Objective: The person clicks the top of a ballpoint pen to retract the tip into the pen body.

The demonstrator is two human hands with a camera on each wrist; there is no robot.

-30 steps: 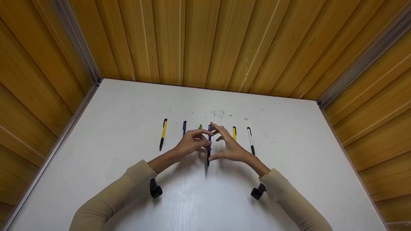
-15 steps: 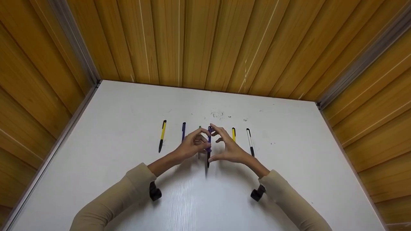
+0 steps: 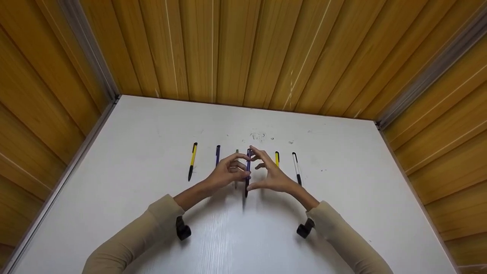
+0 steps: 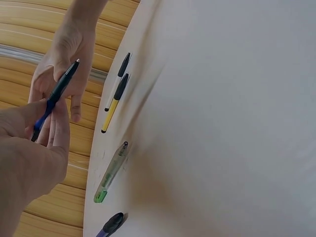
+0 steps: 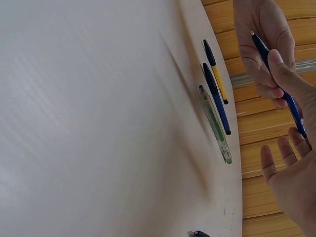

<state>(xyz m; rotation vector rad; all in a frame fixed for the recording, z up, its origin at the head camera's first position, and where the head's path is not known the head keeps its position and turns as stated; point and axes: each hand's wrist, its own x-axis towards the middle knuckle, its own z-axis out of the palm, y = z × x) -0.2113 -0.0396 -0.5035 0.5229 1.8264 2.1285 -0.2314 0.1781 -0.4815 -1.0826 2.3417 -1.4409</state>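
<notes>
Above the white table, a blue ballpoint pen (image 3: 248, 164) with a dark grip points its tip toward me. My left hand (image 3: 222, 175) pinches its barrel between thumb and fingers, as the pen (image 4: 58, 91) in the left wrist view also shows. On its other side, my right hand (image 3: 277, 178) has its thumb at the dark grip and its index finger at the button end, with the other fingers spread apart. Beneath the left hand lies a clear and green pen (image 4: 112, 173), partly hidden in the head view.
On the white table (image 3: 243, 243), a yellow pen (image 3: 193, 160) and a second blue pen (image 3: 217, 155) lie to the left. Another yellow pen (image 3: 277, 158) and a white pen (image 3: 296, 167) lie to the right. Wood-plank walls (image 3: 236, 49) enclose the table's back and sides.
Both hands keep nearly the same place around the blue pen. The fingers and the pen shift only very slightly.
</notes>
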